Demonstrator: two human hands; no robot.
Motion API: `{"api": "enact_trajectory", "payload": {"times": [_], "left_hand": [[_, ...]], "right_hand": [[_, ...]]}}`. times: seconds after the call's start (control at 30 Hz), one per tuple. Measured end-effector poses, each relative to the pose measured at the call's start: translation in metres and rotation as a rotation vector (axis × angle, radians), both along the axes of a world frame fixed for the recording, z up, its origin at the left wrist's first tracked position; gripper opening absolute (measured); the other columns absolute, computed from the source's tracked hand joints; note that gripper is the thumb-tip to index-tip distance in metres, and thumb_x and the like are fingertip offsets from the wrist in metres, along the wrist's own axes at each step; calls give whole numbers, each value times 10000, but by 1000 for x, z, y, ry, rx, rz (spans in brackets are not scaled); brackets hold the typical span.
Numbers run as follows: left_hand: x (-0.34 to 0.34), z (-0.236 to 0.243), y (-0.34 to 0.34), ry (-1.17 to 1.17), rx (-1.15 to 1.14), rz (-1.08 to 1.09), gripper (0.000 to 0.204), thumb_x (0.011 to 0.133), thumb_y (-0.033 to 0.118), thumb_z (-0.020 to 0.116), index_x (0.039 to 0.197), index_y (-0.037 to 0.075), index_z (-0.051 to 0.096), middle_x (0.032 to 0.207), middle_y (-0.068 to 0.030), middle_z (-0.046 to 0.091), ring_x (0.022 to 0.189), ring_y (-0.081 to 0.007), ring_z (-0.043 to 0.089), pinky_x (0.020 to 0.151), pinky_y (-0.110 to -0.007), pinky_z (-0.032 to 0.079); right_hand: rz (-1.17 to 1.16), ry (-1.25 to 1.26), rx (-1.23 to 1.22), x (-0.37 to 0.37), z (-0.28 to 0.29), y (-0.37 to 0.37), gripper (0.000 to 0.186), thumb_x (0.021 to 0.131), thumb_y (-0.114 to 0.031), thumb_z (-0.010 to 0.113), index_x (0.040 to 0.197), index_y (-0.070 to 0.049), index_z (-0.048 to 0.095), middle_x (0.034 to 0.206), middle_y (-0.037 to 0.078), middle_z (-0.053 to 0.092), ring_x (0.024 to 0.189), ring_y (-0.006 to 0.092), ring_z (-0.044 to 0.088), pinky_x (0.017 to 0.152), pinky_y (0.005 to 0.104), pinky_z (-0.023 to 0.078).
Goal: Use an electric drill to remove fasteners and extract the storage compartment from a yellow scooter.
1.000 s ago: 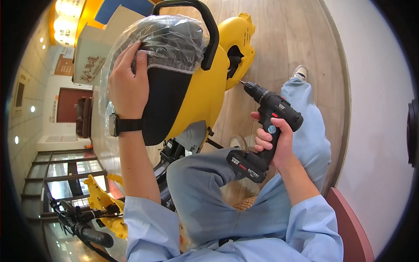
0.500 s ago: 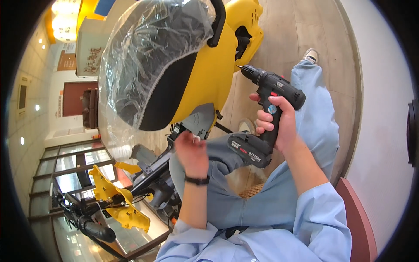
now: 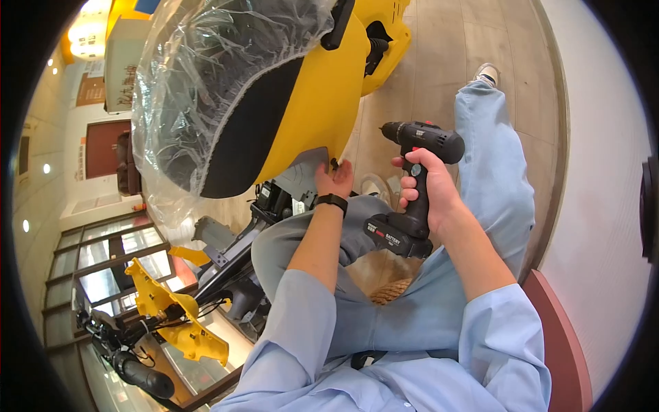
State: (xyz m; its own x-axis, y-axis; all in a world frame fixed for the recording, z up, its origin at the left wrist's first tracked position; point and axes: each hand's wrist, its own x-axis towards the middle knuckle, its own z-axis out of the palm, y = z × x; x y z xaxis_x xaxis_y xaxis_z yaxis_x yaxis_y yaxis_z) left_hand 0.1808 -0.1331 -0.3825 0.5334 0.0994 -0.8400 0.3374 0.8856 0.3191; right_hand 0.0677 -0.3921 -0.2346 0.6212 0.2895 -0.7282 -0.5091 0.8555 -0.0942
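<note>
My right hand [image 3: 439, 196] is wrapped around the handle of a black cordless drill [image 3: 415, 161], index finger at the red trigger. The drill's chuck points left toward the yellow body panel [image 3: 316, 89] of a scooter, apart from it. Palm turned up, my left hand [image 3: 334, 182] is at the lower edge of the scooter's grey panel [image 3: 303, 173]. Its fingers are apart beside a small black peg [image 3: 335, 163]; whether they touch it is unclear. Clear plastic film [image 3: 185, 82] covers the dark seat above.
The scooter's frame [image 3: 233, 250] runs past my left knee to a handlebar grip [image 3: 144, 374] and loose-looking yellow front panels [image 3: 182, 323]. My legs flank the wooden floor [image 3: 439, 55]. A white wall [image 3: 604, 137] and a reddish board [image 3: 559, 336] stand at right.
My left hand has moved right and away from me, to the grey panel's edge, its fingers spreading. The drill has turned slightly and dropped lower in view. The scooter appears shifted left and upward.
</note>
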Motion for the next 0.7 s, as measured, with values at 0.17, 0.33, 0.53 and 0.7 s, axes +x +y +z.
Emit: {"api": "enact_trajectory", "payload": {"times": [0.17,0.33,0.53,0.7], "left_hand": [[15,10,20,161,-102,127,531,904,276,580,1320,-5,404,1240,-184,472,1116,-325,521,915,-446,479],[23,26,36,351,-293,228,617,866,365,584,1350,28,403,1256,-164,449,1146,-290,454,935,-447,421],[15,28,40,320,-272,204,559,900,465,443,1254,32,436,1130,-115,469,1022,-261,448,920,-459,382],[-11,62,58,414,314,167,377,934,380,431,1092,47,510,1046,-73,514,944,-211,514,876,-417,402]], "right_hand": [[-7,10,35,6,7,0,296,848,-317,586,1012,-74,538,605,-35,442,461,80,420,514,279,429],[43,9,9,7,9,3,290,855,-322,576,1007,-77,541,603,-38,437,466,78,418,519,276,427],[47,30,23,8,11,8,284,857,-321,575,998,-76,543,602,-37,435,467,78,417,512,278,427],[42,-6,53,18,22,24,288,858,-324,576,993,-72,541,605,-33,435,466,79,414,507,279,428]]}}
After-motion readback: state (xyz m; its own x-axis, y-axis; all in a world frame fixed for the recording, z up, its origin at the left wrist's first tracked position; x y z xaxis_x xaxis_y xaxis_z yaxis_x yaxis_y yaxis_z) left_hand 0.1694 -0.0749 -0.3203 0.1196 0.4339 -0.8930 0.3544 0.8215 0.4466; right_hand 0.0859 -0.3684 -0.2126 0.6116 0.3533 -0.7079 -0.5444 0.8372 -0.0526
